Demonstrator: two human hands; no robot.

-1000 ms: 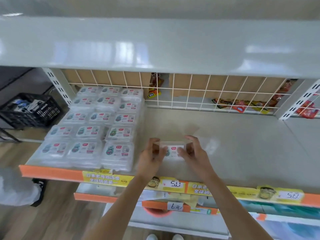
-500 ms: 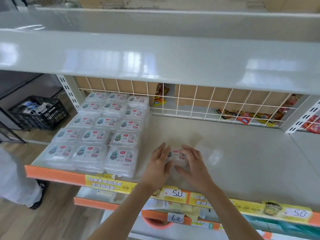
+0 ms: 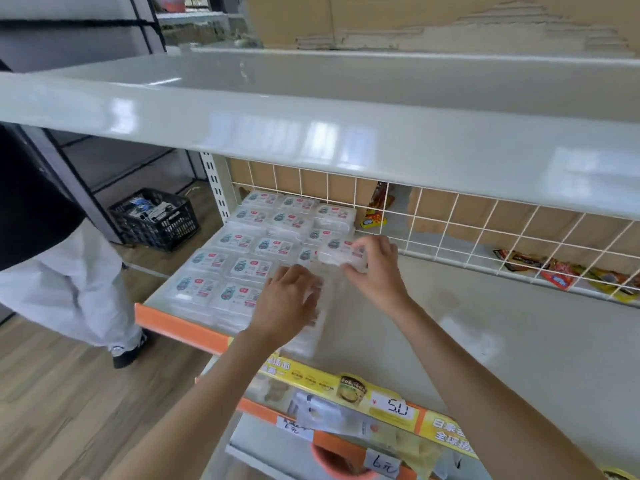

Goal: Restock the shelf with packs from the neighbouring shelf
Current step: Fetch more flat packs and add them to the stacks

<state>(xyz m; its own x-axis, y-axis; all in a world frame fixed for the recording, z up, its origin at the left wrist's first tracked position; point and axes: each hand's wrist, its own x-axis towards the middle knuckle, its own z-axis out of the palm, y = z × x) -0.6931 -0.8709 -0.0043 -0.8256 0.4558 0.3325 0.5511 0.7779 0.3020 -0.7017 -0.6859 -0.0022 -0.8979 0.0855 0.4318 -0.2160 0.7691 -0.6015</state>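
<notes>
Several clear plastic packs with white labels lie in rows on the left part of the grey shelf. My right hand pinches one clear pack and holds it just above the third column of packs. My left hand lies with fingers spread on the front pack of that column, which it mostly covers.
An upper shelf overhangs close above. A white wire grid backs the shelf, with snack packets behind it. A person in white trousers stands at the left by a black crate. Price tags line the shelf's front edge.
My view swung left. Both hands left the pack set down mid-shelf and moved left to the stacked rows. My right hand now lifts a pack; my left rests on the front one.
</notes>
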